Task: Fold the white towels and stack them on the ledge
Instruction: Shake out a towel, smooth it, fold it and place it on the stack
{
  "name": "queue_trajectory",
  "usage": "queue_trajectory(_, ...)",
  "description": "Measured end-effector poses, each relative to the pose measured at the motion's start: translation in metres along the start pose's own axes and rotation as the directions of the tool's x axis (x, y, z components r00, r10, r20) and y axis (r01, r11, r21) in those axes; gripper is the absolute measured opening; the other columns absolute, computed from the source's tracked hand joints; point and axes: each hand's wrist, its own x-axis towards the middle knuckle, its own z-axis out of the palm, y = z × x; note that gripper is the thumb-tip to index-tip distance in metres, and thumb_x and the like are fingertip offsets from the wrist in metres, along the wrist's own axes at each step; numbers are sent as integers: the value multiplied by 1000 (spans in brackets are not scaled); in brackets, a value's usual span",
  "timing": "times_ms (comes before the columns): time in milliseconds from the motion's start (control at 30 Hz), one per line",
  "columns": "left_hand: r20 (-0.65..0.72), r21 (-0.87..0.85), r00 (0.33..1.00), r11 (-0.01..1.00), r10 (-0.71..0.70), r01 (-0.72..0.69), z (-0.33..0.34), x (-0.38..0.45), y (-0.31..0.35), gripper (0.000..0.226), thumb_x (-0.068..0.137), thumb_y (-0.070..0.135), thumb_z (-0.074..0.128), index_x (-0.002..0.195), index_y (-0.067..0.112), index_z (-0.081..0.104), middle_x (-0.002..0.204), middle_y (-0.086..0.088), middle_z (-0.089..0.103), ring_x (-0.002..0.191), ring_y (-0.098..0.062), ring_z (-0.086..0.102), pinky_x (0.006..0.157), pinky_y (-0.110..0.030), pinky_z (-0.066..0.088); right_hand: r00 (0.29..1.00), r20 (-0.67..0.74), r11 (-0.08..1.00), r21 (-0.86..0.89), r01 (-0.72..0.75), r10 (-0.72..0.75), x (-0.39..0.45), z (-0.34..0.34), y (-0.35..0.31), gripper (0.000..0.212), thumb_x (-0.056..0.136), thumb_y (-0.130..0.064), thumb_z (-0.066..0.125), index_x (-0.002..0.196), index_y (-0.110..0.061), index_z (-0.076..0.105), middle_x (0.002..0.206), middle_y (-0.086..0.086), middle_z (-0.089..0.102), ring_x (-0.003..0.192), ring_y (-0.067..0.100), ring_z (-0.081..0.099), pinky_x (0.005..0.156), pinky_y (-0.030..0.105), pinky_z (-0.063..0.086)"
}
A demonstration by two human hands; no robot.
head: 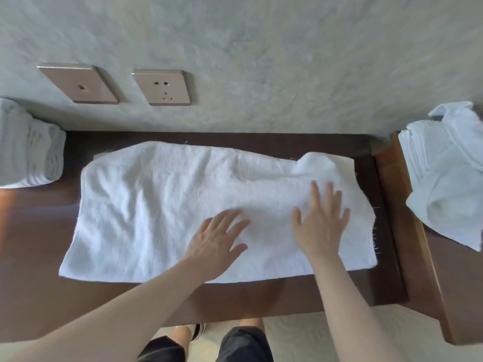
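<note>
Two flat grips, left hand (pixel 214 241) and right hand (pixel 320 218), fingers apart, pressing white towel (pixel 162 205) spread mid desk (pixel 39 257), folded towels (pixel 28 152) at nine o'clock, loose towel pile (pixel 449 173) at three o'clock

Single view, head-worn, wide-angle. Looks steeply down and forward from above the person's standing position, facing the wall (pixel 261 61) behind the dark wooden worktop (pixel 39 231). Close range: both forearms enter from the bottom edge, and the worktop fills the middle band. Wall takes the upper third; legs and floor show at the bottom. Frame edges bend with lens distortion. No second view to overlap.
</note>
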Motion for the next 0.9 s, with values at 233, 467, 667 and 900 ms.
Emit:
queue_trajectory(233,-55,80,997,995,-48,52,7,72,12,69,104,59,19,163,31,-5,169,-4,-17,155,-26,-21,127,-49,-4,978,117,985,38,169,-173,8,52,5,73,103,-62,22,158,-35,-18,166,0,-26,154,34,-19,122,65,5)
queue_trajectory(467,-179,140,973,975,-145,171,45,88,36,72,101,57,29,164,27,8,171,-8,2,158,-32,0,125,-58,7,960,-16,960,-7,281,-281,-10,78,54,78,100,-61,34,163,-22,9,170,8,2,157,32,4,121,62,18)
queue_trajectory(667,-235,175,963,968,-136,180,49,95,33,75,97,55,32,164,26,13,171,-6,7,157,-30,7,124,-57,9,947,-20,947,20,321,-320,3,78,53,77,97,-57,38,162,-24,14,170,6,7,156,32,7,121,63,13)
queue_trajectory(900,-252,140,955,971,-155,194,45,94,35,78,93,51,41,163,29,15,171,-3,9,157,-27,10,124,-56,14,939,-64,940,17,340,-338,3,81,56,78,94,-55,42,162,-22,20,170,7,12,156,33,12,119,65,18)
